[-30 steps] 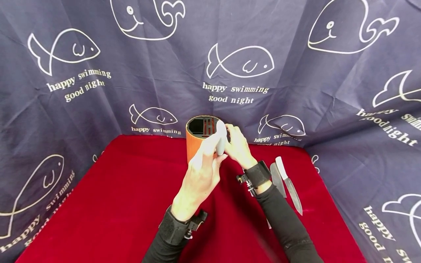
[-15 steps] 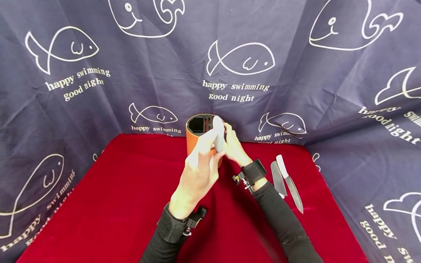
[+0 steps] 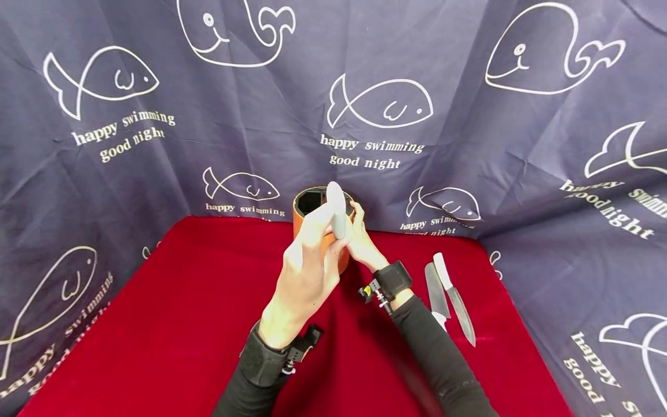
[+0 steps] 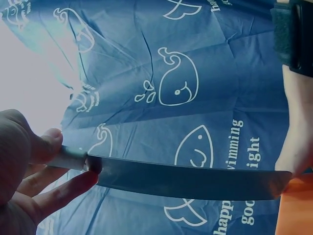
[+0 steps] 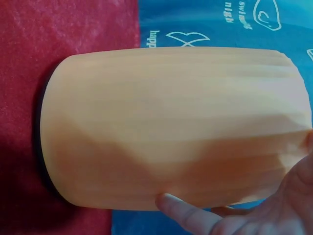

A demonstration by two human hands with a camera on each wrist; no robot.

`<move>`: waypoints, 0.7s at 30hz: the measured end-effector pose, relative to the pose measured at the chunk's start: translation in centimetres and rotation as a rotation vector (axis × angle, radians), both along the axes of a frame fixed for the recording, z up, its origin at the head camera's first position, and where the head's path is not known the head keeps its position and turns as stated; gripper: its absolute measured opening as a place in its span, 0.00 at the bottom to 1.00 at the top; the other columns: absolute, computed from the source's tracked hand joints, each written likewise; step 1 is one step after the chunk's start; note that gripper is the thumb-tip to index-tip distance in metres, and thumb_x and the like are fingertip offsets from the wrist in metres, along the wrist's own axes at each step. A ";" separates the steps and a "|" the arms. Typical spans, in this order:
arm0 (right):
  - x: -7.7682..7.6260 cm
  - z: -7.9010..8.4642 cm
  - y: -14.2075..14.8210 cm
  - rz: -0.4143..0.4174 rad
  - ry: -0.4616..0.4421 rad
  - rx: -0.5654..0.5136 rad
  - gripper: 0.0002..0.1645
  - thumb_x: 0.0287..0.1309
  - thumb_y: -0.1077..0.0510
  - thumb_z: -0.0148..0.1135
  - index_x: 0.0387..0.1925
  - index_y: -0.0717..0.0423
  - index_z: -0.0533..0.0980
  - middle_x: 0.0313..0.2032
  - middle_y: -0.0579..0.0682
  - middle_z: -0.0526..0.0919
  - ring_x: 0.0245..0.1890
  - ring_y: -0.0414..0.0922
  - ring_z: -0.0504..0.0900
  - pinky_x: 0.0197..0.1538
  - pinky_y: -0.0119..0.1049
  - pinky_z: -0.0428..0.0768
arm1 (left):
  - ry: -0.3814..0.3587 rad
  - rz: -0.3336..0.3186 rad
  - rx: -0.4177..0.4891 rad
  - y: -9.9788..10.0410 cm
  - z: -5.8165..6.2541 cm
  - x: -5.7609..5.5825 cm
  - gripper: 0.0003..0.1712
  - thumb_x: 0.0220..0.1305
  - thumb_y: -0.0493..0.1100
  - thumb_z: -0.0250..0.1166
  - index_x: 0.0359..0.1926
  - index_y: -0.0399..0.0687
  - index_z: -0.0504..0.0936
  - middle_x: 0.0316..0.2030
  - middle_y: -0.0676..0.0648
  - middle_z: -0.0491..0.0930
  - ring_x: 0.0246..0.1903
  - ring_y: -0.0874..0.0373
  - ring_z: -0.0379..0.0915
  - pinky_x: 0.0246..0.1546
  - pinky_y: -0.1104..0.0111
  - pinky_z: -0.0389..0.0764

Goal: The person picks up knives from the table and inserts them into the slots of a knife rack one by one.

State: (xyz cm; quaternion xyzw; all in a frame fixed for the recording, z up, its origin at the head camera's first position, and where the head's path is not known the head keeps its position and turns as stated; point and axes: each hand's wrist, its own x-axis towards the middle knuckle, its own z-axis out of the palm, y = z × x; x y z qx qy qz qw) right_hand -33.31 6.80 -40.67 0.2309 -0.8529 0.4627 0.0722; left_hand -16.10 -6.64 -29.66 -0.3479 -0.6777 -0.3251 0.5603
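Note:
My left hand point(image 3: 304, 272) pinches a knife by its pale handle point(image 3: 337, 214), thumb on one side and fingers on the other. The knife's broad dark blade point(image 4: 190, 182) runs from the hand to the rim of the orange knife holder point(image 5: 171, 117), its tip end right at that rim in the left wrist view. Upright at the back of the table, the round holder shows a dark inside point(image 3: 310, 202). My right hand point(image 3: 365, 246) grips the holder's right side near the top, with one digit lying along the wall in the right wrist view.
Two more knives lie at the right of the red-covered table point(image 3: 208, 324): a white-handled one point(image 3: 460, 307) and a broader one point(image 3: 436, 289) whose handle is partly behind the right sleeve. A dark blue printed cloth point(image 3: 250, 116) hangs right behind the holder.
The knife and my left hand have shifted a little left over the holder's opening. My right hand has slid slightly left with its forearm, uncovering more of the broader knife on the table.

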 end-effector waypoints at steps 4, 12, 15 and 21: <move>0.0 -0.1 -0.1 -0.001 0.022 0.035 0.38 0.74 0.46 0.40 0.76 0.56 0.44 0.75 0.66 0.46 0.72 0.69 0.57 0.75 0.60 0.61 | 0.002 -0.005 0.003 -0.1 0.5 -0.2 0.29 0.65 0.31 0.66 0.63 0.30 0.65 0.57 0.32 0.75 0.48 0.45 0.85 0.55 0.59 0.84; 0.3 0.3 -1.0 -0.076 -0.057 -0.071 0.33 0.80 0.48 0.34 0.76 0.54 0.40 0.73 0.67 0.55 0.72 0.67 0.60 0.75 0.57 0.61 | 0.051 -0.002 0.015 -0.6 1.3 -1.2 0.27 0.67 0.35 0.65 0.61 0.29 0.64 0.51 0.31 0.78 0.41 0.46 0.85 0.50 0.62 0.87; 0.3 0.2 -0.9 -0.081 -0.038 -0.051 0.32 0.80 0.50 0.33 0.76 0.56 0.41 0.75 0.62 0.50 0.70 0.68 0.61 0.75 0.58 0.61 | 0.052 -0.006 0.016 -0.7 1.6 -1.7 0.27 0.68 0.36 0.65 0.62 0.30 0.64 0.51 0.31 0.77 0.43 0.45 0.83 0.49 0.62 0.87; 0.3 0.1 -1.0 -0.085 -0.017 -0.014 0.27 0.80 0.53 0.32 0.73 0.58 0.47 0.74 0.61 0.47 0.69 0.69 0.59 0.74 0.60 0.62 | 0.014 -0.029 0.037 -0.9 2.1 -2.5 0.30 0.65 0.31 0.67 0.62 0.31 0.62 0.53 0.31 0.77 0.49 0.43 0.83 0.49 0.59 0.88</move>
